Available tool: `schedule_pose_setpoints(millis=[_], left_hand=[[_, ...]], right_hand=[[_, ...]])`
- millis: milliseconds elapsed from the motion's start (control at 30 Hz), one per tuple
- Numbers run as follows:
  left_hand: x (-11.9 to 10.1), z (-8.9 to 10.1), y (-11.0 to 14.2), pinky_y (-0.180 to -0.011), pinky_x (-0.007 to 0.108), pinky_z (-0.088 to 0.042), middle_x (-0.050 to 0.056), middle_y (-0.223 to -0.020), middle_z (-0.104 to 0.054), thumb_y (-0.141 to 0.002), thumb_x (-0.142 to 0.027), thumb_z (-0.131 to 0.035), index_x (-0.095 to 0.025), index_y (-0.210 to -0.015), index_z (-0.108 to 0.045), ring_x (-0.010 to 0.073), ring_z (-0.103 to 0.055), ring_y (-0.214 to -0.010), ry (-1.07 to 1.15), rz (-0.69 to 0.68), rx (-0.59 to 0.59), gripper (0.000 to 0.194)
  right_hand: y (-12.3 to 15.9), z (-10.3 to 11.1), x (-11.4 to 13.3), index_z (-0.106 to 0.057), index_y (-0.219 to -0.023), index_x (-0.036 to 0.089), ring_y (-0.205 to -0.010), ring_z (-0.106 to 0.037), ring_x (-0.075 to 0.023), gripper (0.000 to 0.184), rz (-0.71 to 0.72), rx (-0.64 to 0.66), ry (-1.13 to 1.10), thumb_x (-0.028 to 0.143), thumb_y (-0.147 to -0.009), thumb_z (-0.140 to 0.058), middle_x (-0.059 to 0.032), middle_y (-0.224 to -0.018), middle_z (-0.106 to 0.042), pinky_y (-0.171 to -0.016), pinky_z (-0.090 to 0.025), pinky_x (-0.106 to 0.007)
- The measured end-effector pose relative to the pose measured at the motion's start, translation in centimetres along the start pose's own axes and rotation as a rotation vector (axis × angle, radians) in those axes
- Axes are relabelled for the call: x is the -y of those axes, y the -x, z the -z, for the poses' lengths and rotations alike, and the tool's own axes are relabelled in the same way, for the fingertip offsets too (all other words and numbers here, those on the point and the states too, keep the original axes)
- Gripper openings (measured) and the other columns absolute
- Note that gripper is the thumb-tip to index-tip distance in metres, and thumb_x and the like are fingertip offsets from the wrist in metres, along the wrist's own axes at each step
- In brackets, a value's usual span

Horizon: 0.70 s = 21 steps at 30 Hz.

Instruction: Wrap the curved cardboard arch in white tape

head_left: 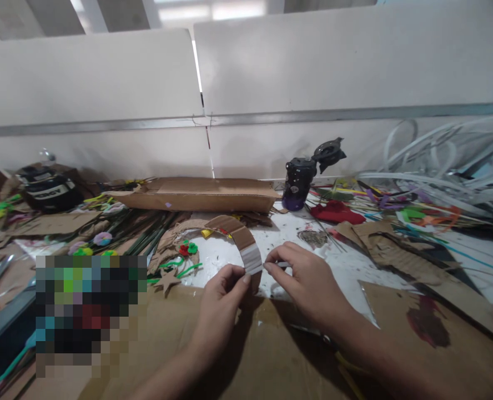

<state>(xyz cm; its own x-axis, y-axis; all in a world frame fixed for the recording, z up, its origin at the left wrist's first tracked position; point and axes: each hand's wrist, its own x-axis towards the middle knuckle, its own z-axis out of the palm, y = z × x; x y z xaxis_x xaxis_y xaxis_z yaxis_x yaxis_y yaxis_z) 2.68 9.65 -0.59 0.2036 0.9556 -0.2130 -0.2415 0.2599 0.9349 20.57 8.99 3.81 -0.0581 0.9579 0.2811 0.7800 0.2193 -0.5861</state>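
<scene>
A curved cardboard ring [243, 236] stands upright at the middle, partly wrapped with a white strip [252, 259]. My left hand [221, 300] pinches the ring's lower part between thumb and fingers. To the right of the ring, my right hand [307, 278] is closed in a pinch on the strip's loose end, a bit of which shows between the fingers. Small red and green flowers [188, 248] lie left of the ring, near a cardboard star [169, 281]. Below my right hand, a metal tool is mostly hidden.
A long cardboard tray [205, 203] lies along the back. A dark tumbler [298, 186] stands right of it, beside red cloth [338, 212]. White strips [446, 161] are heaped far right. A black jar [49, 191] stands at left. Flat cardboard [167, 350] covers the front.
</scene>
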Motion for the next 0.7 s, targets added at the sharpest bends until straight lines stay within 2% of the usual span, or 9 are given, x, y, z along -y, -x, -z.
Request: schedule_pose_setpoints(millis=[233, 700], left_hand=[[-0.01, -0.29, 0.16, -0.065, 0.027, -0.048, 0.001, -0.075, -0.060, -0.077, -0.038, -0.083, -0.021, -0.078, -0.066, 0.0153, -0.055, -0.070, 0.064, 0.016, -0.001, 0.024], [0.02, 0.22, -0.08, -0.068, 0.031, -0.052, 0.004, -0.077, -0.061, -0.077, -0.037, -0.084, -0.021, -0.077, -0.066, 0.0168, -0.057, -0.071, 0.018, 0.016, 0.016, 0.024]], right_hand=[[-0.09, -0.16, -0.12, -0.068, -0.087, 0.021, -0.087, -0.064, -0.0227, 0.012, 0.005, -0.004, -0.004, 0.019, -0.095, -0.060, -0.0026, -0.090, -0.068, -0.077, -0.041, -0.034], [-0.14, -0.19, -0.14, -0.066, -0.086, 0.022, -0.088, -0.064, -0.0229, 0.012, 0.015, -0.006, -0.015, 0.019, -0.095, -0.058, -0.0028, -0.091, -0.068, -0.077, -0.042, -0.034]])
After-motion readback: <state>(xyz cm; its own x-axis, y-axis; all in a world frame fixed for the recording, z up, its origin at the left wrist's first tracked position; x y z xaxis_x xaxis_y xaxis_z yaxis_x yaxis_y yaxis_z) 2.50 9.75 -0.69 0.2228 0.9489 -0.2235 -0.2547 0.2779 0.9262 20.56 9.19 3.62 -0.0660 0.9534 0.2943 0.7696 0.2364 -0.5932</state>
